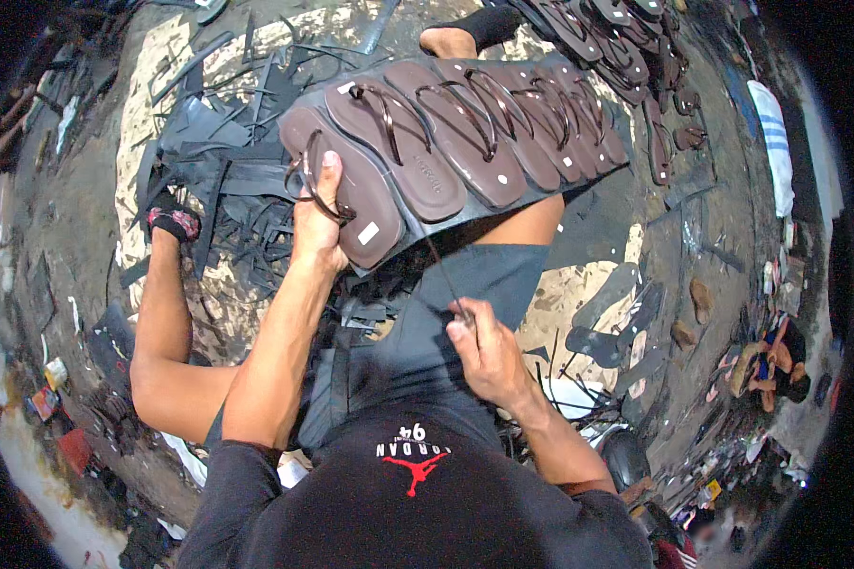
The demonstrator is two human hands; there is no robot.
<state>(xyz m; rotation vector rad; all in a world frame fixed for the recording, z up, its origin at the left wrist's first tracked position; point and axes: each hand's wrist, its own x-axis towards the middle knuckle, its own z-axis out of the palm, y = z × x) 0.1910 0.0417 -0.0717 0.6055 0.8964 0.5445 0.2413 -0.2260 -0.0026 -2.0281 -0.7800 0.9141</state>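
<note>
Left hand (315,223) grips the strap of the nearest brown sandal (342,190), thumb pressed on top, fingers curled under. Sandal is the left end of a row of brown sandals (484,133) lying side by side on a dark board (408,232) across the person's lap. Right hand (484,353) pinches a thin dark rod (441,275), fingers closed tight, tip pointing at the board's near edge. Black rubber scraps (228,180) crowd the ground on the left; more sandals (626,47) stacked at upper right. Bare ground shows to the right of the knee.
</note>
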